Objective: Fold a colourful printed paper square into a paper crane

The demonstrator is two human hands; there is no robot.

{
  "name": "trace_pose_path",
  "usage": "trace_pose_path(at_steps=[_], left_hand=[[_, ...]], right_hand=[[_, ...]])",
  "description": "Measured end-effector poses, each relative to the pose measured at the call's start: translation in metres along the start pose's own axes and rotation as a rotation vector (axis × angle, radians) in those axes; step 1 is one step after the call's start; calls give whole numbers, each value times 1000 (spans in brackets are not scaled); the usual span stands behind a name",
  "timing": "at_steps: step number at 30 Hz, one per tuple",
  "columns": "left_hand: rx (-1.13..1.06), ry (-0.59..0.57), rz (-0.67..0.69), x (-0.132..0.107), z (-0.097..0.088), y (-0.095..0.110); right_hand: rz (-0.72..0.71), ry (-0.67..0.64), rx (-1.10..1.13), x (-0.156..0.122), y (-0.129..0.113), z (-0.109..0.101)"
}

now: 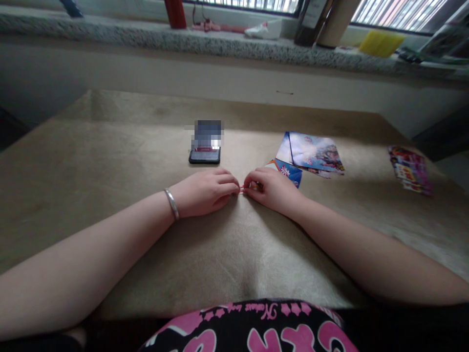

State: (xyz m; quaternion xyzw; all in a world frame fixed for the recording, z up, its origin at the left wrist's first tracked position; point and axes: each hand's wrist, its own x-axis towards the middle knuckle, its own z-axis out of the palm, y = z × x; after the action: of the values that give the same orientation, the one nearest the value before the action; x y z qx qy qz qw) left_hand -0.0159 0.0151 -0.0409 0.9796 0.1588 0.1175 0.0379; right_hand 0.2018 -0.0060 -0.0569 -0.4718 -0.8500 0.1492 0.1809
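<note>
My left hand [208, 191], with a silver bangle at the wrist, rests low over the table, its fingers closed and their tips together. Just to its right, my right hand [273, 189] is closed in a pinch. A thin red-and-white thing [242, 190] shows in the small gap between the fingertips of both hands; the fingers hide most of it, and its kind is unclear. Partly behind my right hand lies a blue card or packet [293, 172] with a white snowflake mark, next to an orange-and-white edge [271, 165].
A phone [205, 157] lies beyond my left hand on the tan tabletop [146, 264]. Overlapping picture cards [315, 151] lie beyond my right hand, and a fanned set of cards [409, 171] sits far right. Several objects stand on the stone windowsill [139, 39] behind.
</note>
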Motion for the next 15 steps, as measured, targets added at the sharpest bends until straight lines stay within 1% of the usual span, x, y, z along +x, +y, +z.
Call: trace_pose_path(at_steps=[6, 10, 15], left_hand=[[-110, 14, -31, -1, 1, -2], [-116, 9, -33, -1, 0, -4], [-91, 4, -5, -2, -3, -6]], right_hand=[[-5, 10, 7, 0, 1, 1], [-6, 10, 9, -1, 1, 1], [-12, 16, 1, -3, 2, 1]])
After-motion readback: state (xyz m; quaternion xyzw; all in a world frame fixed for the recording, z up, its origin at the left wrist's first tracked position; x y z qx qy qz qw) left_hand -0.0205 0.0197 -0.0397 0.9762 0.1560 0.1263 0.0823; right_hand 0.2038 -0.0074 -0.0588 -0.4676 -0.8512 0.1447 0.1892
